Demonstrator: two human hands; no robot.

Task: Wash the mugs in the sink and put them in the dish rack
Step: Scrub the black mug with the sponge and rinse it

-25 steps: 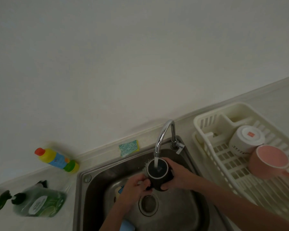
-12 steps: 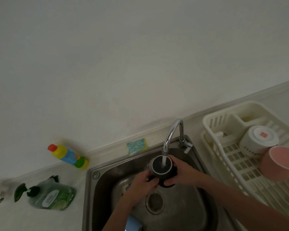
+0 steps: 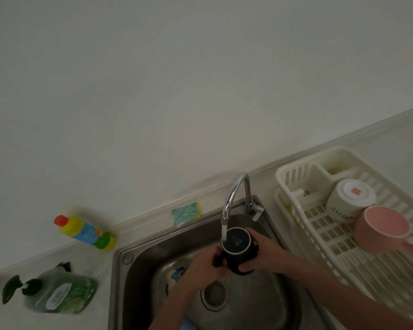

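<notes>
A black mug (image 3: 237,245) is held upright over the steel sink (image 3: 138,265), right under the tap spout (image 3: 234,194), with water running onto its left rim. My left hand (image 3: 204,266) grips the mug's left side at the handle. My right hand (image 3: 262,254) wraps its right side. In the white dish rack (image 3: 293,189) a white mug (image 3: 348,202) lies upside down, and a pink mug (image 3: 384,228) lies on its side in front of it. Another mug with a blue print (image 3: 175,275) sits in the basin, partly behind my left hand.
A green-yellow sponge (image 3: 186,213) leans at the wall behind the sink. A yellow bottle with a red cap (image 3: 85,232) lies on the counter to the left. A green dish soap pump bottle (image 3: 57,292) lies nearer. The drain (image 3: 215,296) is below my hands.
The mug has shifted slightly right, so the water now hits its left rim instead of its middle. The camera view has drifted; both hands keep their hold.
</notes>
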